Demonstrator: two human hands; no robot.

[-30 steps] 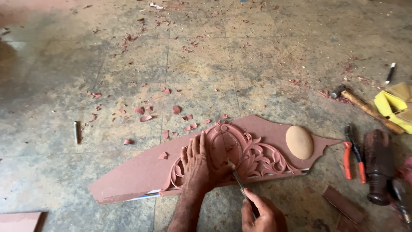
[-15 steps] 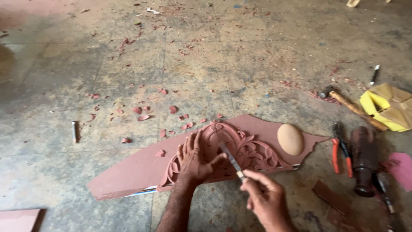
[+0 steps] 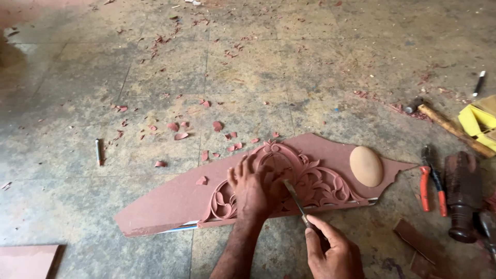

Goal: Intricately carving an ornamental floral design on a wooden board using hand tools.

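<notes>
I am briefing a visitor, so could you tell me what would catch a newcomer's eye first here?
The reddish carved panel lying on the stone floor, with its scrollwork at the centre. The left hand presses flat on the carving while the right hand holds a thin chisel against it. A smooth tan oval rests on the panel's right end.

one carved panel (image 3: 310,175), one oval stone (image 3: 366,166), one pliers (image 3: 432,178), one mallet (image 3: 462,194), two hands.

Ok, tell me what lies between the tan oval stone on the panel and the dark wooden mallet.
In the head view, red-handled pliers lie on the floor between the oval stone and the mallet, just past the carved panel.
</notes>
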